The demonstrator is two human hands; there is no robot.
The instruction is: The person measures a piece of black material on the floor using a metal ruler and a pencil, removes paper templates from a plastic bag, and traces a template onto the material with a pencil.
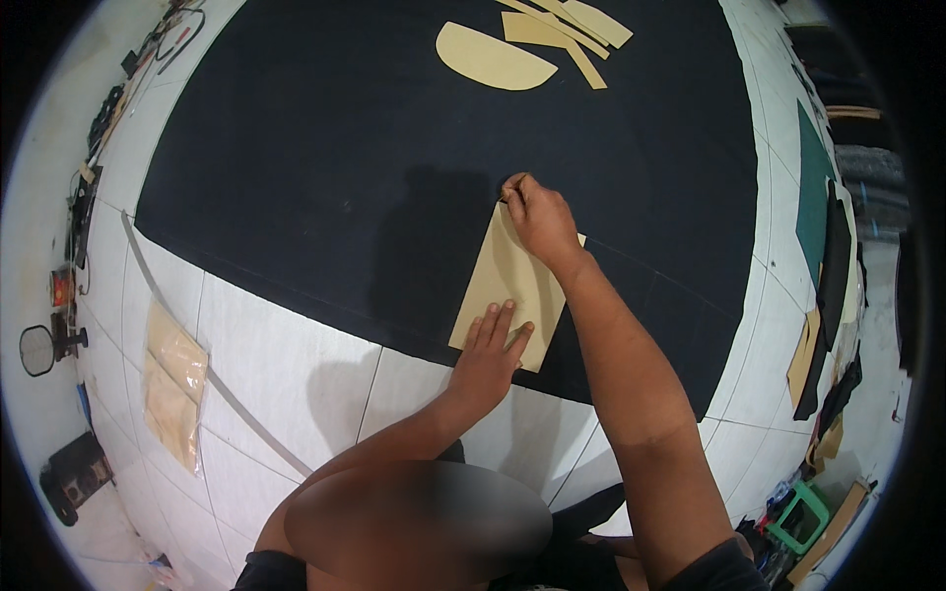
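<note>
A black cloth (296, 138) lies spread over the white tiled floor. Near its front edge rests a tan, roughly rectangular paper pattern piece (480, 276). My left hand (493, 345) lies on the lower part of this piece, fingers spread and pressing on it. At the piece's far edge, my right hand (542, 217) is closed in a pinch, its fingertips close to the upper left corner. What the pinch holds is too small and covered to name. Faint pale lines (631, 264) run across the cloth right of the pattern piece.
A half-round tan pattern piece (496, 59) and several narrow pieces (537, 30) lie at the cloth's far side. A clear plastic packet (175, 384) and a long grey strip (251, 419) are on the tiles at left. Folded fabrics (838, 286) and a green plastic stool (800, 519) stand at right.
</note>
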